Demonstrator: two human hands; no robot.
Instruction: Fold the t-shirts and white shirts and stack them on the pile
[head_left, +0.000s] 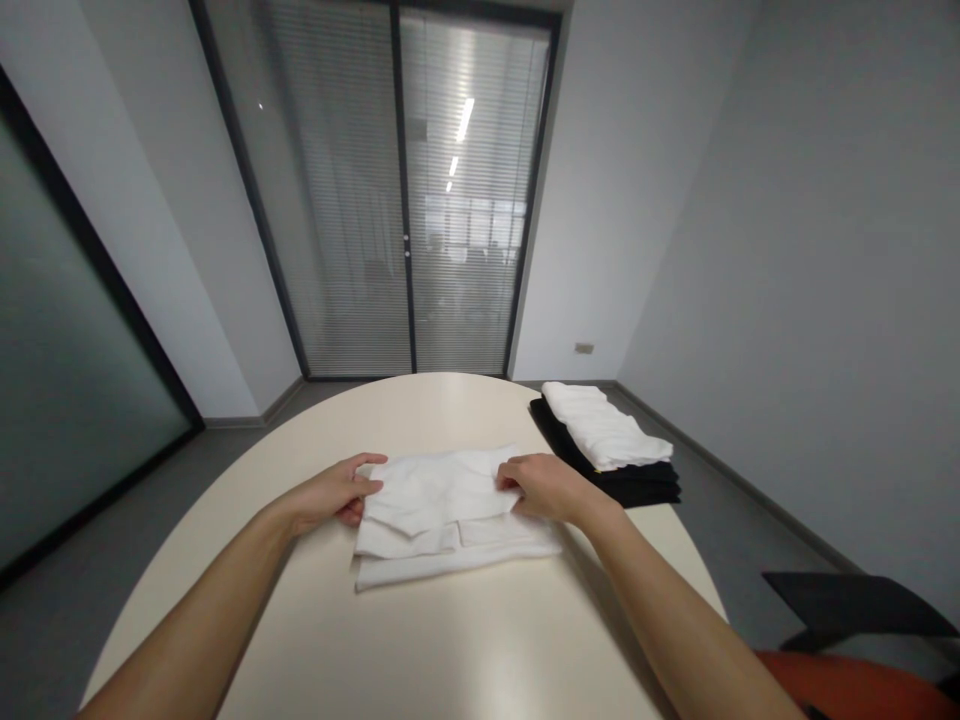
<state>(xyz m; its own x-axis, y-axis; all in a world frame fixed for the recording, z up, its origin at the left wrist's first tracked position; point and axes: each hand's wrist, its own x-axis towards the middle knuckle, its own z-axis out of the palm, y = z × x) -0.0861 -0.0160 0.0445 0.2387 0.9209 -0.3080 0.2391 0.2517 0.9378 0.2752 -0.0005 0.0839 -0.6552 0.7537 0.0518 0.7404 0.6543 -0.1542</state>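
Note:
A white cloth garment (pixel 442 490), folded into a rough rectangle with several layers along its near edge, lies on the round cream table (pixel 465 650). At its left edge my left hand (pixel 337 492) pinches the fabric between thumb and fingers. My right hand (pixel 544 485) grips the right side of the same garment, its fingers curled onto the top layer. Which kind of garment it is cannot be told from the folds.
A folded white garment (pixel 604 425) rests on a stack of folded black clothes (pixel 637 487) at the table's right edge. An orange chair (pixel 862 685) with a black armrest (pixel 855 600) stands at the lower right. Beyond the table is a glass partition with blinds (pixel 345 200).

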